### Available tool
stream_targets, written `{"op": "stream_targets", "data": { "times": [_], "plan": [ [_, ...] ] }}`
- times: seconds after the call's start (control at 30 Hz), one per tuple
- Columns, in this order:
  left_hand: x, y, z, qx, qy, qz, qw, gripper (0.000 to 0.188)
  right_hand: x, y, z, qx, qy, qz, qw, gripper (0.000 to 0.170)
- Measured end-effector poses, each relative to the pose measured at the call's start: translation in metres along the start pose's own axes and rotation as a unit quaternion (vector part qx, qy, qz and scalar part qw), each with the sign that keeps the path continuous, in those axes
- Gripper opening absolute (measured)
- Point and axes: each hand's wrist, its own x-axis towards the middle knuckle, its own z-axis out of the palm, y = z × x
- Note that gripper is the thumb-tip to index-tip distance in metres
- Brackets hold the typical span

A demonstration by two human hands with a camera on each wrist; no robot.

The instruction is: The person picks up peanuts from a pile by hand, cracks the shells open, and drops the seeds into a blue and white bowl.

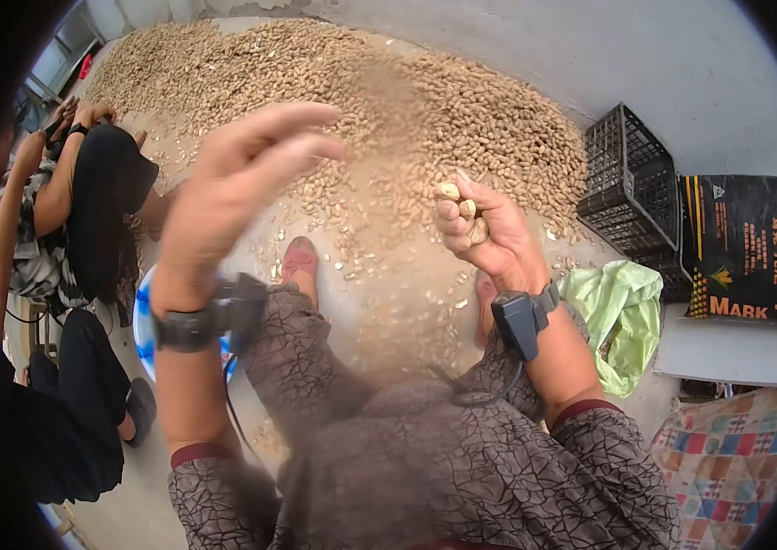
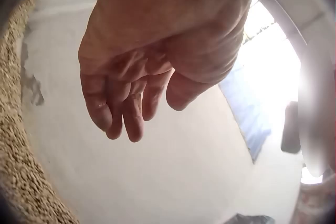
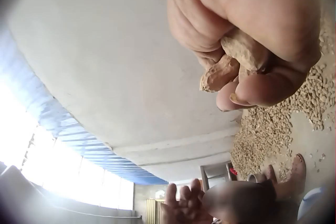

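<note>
Several unshelled peanuts sit in my right hand, whose curled fingers and thumb grip them above the floor. In the right wrist view, tan, ridged peanuts poke out between the thumb and fingers; part of them is hidden inside the palm. My left hand is raised at the left, blurred, its fingers stretched towards the right. The left wrist view shows that hand with loosely bent fingers and nothing held. Beyond both hands a large peanut pile spreads over the floor along the wall.
A black plastic crate and a black printed sack stand at the right, with a light green bag nearer. A blue and white basin is partly behind my left forearm. Another person sits at the left.
</note>
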Motion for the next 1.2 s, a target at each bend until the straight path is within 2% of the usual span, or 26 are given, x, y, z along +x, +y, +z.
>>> {"op": "stream_targets", "data": {
  "times": [0.07,0.13,0.17,0.23,0.3,0.37,0.43,0.57,0.67,0.73,0.77,0.8,0.83,0.87,0.93,1.03,1.07,1.1,1.13,1.17,1.2],
  "plan": [
    [0.018,0.008,0.031,0.041,-0.066,-0.027,0.997,0.032,-0.004,-0.001,0.002,0.012,-0.018,-0.005,1.000,0.024],
    [0.033,-0.007,0.061,-0.004,-0.071,-0.030,0.997,0.032,-0.007,-0.001,0.005,0.057,-0.066,-0.033,0.996,0.024],
    [0.038,-0.017,0.073,-0.051,-0.075,-0.033,0.995,0.033,-0.010,-0.002,0.006,0.057,-0.066,-0.036,0.996,0.024],
    [0.045,-0.029,0.089,-0.063,-0.063,-0.034,0.995,0.033,-0.014,-0.005,0.008,0.095,-0.052,-0.054,0.993,0.026],
    [0.050,-0.038,0.098,-0.074,-0.051,-0.035,0.995,0.034,-0.018,-0.006,0.012,0.102,-0.051,-0.065,0.991,0.027],
    [0.050,-0.045,0.104,-0.145,-0.009,-0.045,0.988,0.030,-0.019,-0.006,0.012,0.109,-0.047,-0.074,0.990,0.028],
    [0.050,-0.053,0.110,-0.153,-0.013,-0.036,0.987,0.028,-0.018,-0.006,0.012,0.063,-0.083,-0.069,0.992,0.019],
    [0.046,-0.054,0.117,-0.202,-0.031,-0.052,0.978,0.024,-0.015,0.000,0.008,0.077,-0.056,-0.075,0.993,0.018],
    [0.044,-0.055,0.116,-0.177,-0.029,-0.053,0.982,0.024,-0.015,0.003,0.014,0.073,-0.050,-0.099,0.991,0.017],
    [0.043,-0.060,0.119,-0.156,-0.015,-0.036,0.987,0.023,-0.016,0.001,0.017,-0.062,-0.045,-0.165,0.983,0.018],
    [0.043,-0.062,0.119,-0.135,-0.001,-0.018,0.991,0.023,-0.017,0.000,0.020,-0.063,-0.045,-0.165,0.983,0.018],
    [0.042,-0.061,0.118,-0.135,0.000,-0.018,0.991,0.023,-0.017,0.000,0.023,-0.127,0.011,-0.212,0.969,0.018],
    [0.039,-0.059,0.117,-0.138,-0.015,-0.070,0.988,0.024,-0.019,0.001,0.026,-0.189,0.067,-0.256,0.946,0.018],
    [0.037,-0.057,0.115,-0.139,-0.030,-0.121,0.982,0.026,-0.019,0.001,0.028,-0.189,0.066,-0.255,0.946,0.018],
    [0.037,-0.056,0.113,-0.161,-0.028,-0.134,0.977,0.025,-0.020,0.002,0.031,-0.276,0.117,-0.274,0.914,0.019],
    [0.035,-0.064,0.113,-0.219,-0.032,-0.148,0.964,0.023,-0.019,0.005,0.030,-0.313,0.117,-0.279,0.900,0.018],
    [0.035,-0.066,0.112,-0.254,-0.036,-0.147,0.955,0.021,-0.019,0.005,0.029,-0.313,0.116,-0.279,0.900,0.018],
    [0.036,-0.062,0.112,-0.253,-0.036,-0.147,0.956,0.021,-0.018,0.003,0.027,-0.248,0.117,-0.261,0.926,0.018],
    [0.036,-0.056,0.111,-0.321,-0.042,-0.164,0.932,0.019,-0.018,0.001,0.024,-0.181,0.117,-0.242,0.946,0.019],
    [0.036,-0.053,0.111,-0.386,-0.048,-0.180,0.903,0.019,-0.019,-0.003,0.023,-0.181,0.117,-0.243,0.946,0.019],
    [0.036,-0.055,0.110,-0.385,-0.049,-0.180,0.904,0.019,-0.019,-0.007,0.021,-0.091,0.093,-0.197,0.972,0.019]
  ]
}}
